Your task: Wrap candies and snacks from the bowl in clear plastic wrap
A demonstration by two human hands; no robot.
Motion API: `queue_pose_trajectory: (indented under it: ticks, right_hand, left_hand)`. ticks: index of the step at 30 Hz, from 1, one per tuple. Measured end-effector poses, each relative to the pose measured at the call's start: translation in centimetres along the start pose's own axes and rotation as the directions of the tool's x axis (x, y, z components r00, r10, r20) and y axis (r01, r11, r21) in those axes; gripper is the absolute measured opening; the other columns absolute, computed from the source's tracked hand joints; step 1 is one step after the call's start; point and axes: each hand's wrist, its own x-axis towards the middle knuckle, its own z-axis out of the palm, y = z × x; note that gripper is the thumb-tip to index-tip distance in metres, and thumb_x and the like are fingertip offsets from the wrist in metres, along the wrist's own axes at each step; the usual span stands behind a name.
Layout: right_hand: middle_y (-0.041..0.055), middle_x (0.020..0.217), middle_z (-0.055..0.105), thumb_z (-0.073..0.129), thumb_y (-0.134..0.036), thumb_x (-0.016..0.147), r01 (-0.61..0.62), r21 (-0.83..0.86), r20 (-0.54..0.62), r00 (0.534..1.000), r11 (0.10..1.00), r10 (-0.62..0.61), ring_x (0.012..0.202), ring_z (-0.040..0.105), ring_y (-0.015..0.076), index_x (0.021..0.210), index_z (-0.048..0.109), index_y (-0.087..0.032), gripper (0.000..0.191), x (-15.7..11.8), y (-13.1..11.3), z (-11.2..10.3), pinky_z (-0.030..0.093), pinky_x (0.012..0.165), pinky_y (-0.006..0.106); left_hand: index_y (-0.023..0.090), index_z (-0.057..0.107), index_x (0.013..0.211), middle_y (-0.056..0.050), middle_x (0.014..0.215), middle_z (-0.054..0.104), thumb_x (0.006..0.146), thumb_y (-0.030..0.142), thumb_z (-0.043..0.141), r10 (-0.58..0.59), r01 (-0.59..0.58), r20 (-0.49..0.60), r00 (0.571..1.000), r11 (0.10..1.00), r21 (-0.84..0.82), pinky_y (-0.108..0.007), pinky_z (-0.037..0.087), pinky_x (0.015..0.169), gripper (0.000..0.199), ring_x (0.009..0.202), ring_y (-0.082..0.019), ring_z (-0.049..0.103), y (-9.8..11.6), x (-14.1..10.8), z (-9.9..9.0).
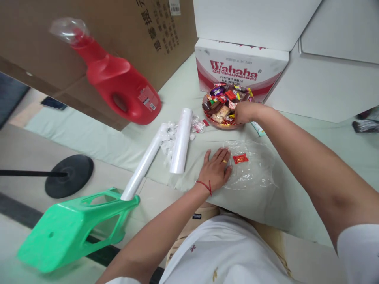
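Observation:
My left hand (pixel 215 169) lies flat with fingers spread on the left edge of a clear plastic sheet or bag (pixel 254 177) on the table. A single red-wrapped candy (pixel 240 158) rests on that plastic, just right of my fingers. Farther back, my right hand (pixel 244 113) reaches into the right side of a round bowl (pixel 217 123) heaped with wrapped candies and snacks (pixel 220 112). Its fingers are curled down among the wrappers, and what they hold, if anything, is hidden.
Two white rolls (pixel 181 142) lie left of my left hand, over crumpled clear plastic (pixel 168 148). A red jug (pixel 118 86) stands farther left by a large cardboard box (pixel 112 31). Behind the bowl is a Wahaha carton (pixel 239 65). A green stool (pixel 50 232) is at lower left.

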Motion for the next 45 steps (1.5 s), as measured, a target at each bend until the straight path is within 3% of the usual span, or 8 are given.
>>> queue_pose_trajectory:
  ticks: [4,9,18,23,26,33,41,45]
  right_hand:
    - [0.0052,0.067,0.064,0.078,-0.027,0.073,-0.057,0.281,-0.087,0.993,0.958,0.085,0.067,0.056,0.0193,0.07,0.07,-0.019,0.012,-3.1,1.7,0.1,0.041,0.061,0.033]
    - [0.0014,0.076,0.064,0.071,-0.037,0.081,0.117,0.665,-0.249,0.966,0.738,0.071,0.064,0.05,0.0142,0.098,0.074,-0.019,0.025,-9.0,3.2,2.4,0.041,0.062,0.029]
    - [0.011,0.11,0.07,0.064,-0.034,0.092,0.348,0.448,-0.396,0.903,0.824,-0.166,0.101,0.059,0.0268,0.112,0.074,-0.023,0.025,-15.4,1.1,12.0,0.046,0.093,0.044]
    - [0.013,0.117,0.069,0.064,-0.036,0.094,0.335,0.37,-0.379,0.906,0.866,-0.189,0.107,0.059,0.0291,0.119,0.073,-0.022,0.03,-16.3,1.2,13.6,0.043,0.098,0.048]
    - [0.0124,0.12,0.069,0.068,-0.044,0.092,0.344,0.425,-0.431,0.89,0.837,-0.147,0.109,0.061,0.029,0.119,0.074,-0.024,0.034,-15.9,2.3,12.0,0.047,0.095,0.046]
    - [0.0037,0.078,0.07,0.066,-0.042,0.09,0.12,0.512,-0.561,0.796,0.85,0.226,0.068,0.061,0.0199,0.087,0.072,-0.023,0.02,-11.0,4.4,4.9,0.049,0.068,0.036]
    - [0.0135,0.115,0.063,0.065,-0.054,0.093,0.07,0.147,-0.586,0.81,0.987,0.03,0.114,0.06,0.0334,0.102,0.067,-0.017,0.038,-1.5,2.7,3.6,0.047,0.093,0.046]
    - [0.0156,0.113,0.062,0.056,-0.049,0.101,0.125,0.129,-0.56,0.828,0.984,-0.032,0.122,0.054,0.0368,0.098,0.066,-0.012,0.038,-0.2,1.7,3.1,0.042,0.101,0.05]
  left_hand:
    - [0.018,0.04,0.158,-0.009,0.167,0.038,0.107,0.039,0.036,-0.003,0.003,-0.001,1.0,1.0,-0.001,-0.062,0.018,0.129,0.055,0.156,-0.025,0.034,0.0,0.0,0.0]
    - [0.017,0.04,0.158,-0.01,0.167,0.039,0.106,0.039,0.037,0.0,0.0,-0.003,1.0,1.0,-0.01,-0.062,0.018,0.129,0.056,0.156,-0.026,0.033,0.0,-0.1,-0.1]
    - [0.015,0.032,0.162,-0.012,0.165,0.041,0.106,0.04,0.04,-0.017,0.017,-0.008,1.0,0.999,-0.029,-0.061,0.016,0.129,0.062,0.156,-0.025,0.034,0.1,0.1,-0.1]
    - [0.029,0.038,0.161,-0.009,0.168,0.038,0.107,0.04,0.039,0.015,-0.015,-0.016,1.0,1.0,0.01,-0.063,0.018,0.127,0.055,0.156,-0.027,0.034,0.0,0.0,0.0]
    - [0.029,0.038,0.161,-0.009,0.168,0.037,0.107,0.04,0.038,0.018,-0.018,-0.01,1.0,1.0,0.02,-0.063,0.018,0.127,0.055,0.157,-0.027,0.032,0.0,-0.1,0.0]
    - [0.028,0.033,0.163,-0.008,0.169,0.035,0.108,0.046,0.033,0.01,-0.01,0.008,1.0,1.0,-0.008,-0.064,0.018,0.127,0.058,0.157,-0.027,0.031,0.0,0.0,-0.3]
    - [0.028,0.031,0.164,-0.008,0.168,0.037,0.109,0.048,0.029,0.0,0.001,0.015,1.0,0.999,-0.051,-0.062,0.016,0.128,0.058,0.157,-0.026,0.032,-0.1,0.0,-0.6]
    - [0.027,0.032,0.163,-0.009,0.168,0.038,0.109,0.048,0.029,-0.005,0.006,0.019,1.0,0.998,-0.057,-0.063,0.016,0.128,0.058,0.157,-0.026,0.031,-0.1,0.0,-0.6]
